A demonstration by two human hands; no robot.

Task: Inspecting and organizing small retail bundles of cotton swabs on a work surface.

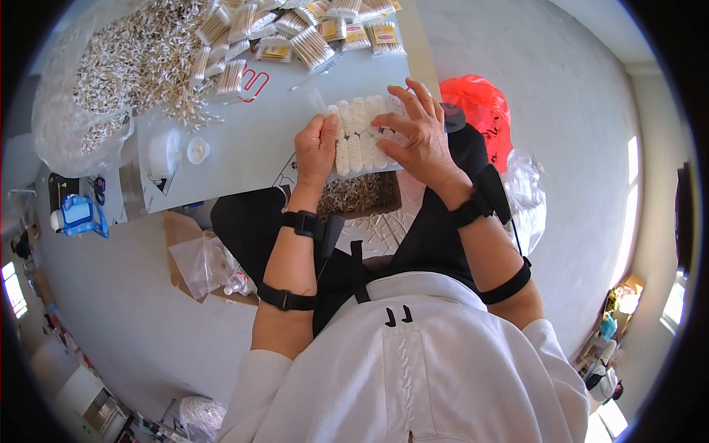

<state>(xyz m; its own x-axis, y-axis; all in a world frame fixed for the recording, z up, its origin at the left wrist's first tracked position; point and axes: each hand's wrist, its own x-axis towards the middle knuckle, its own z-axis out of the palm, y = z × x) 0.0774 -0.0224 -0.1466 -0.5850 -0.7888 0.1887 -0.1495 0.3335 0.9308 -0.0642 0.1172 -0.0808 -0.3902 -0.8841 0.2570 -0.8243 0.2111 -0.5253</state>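
Note:
A block of white, bumpy rows [359,134] stands at the table's near edge; it looks like cotton swab packs set on end, tips up, side by side in two rows. My left hand [316,148] is closed at its left side, thumb and curled fingers pressed to the edge. Over its right end my right hand [422,140] is spread, index finger and thumb touching the top and the other fingers raised. That hand partly hides the right end. A faint strip of clear plastic [316,100] sticks up beside the block's far left corner.
Loose cotton swabs [140,59] spill from a clear bag at the far left. Several swab packs [312,49] lie along the back. A small white tub [198,150] stands at left. Below the edge is a box of swabs [362,193]; a red bag [484,111] hangs right.

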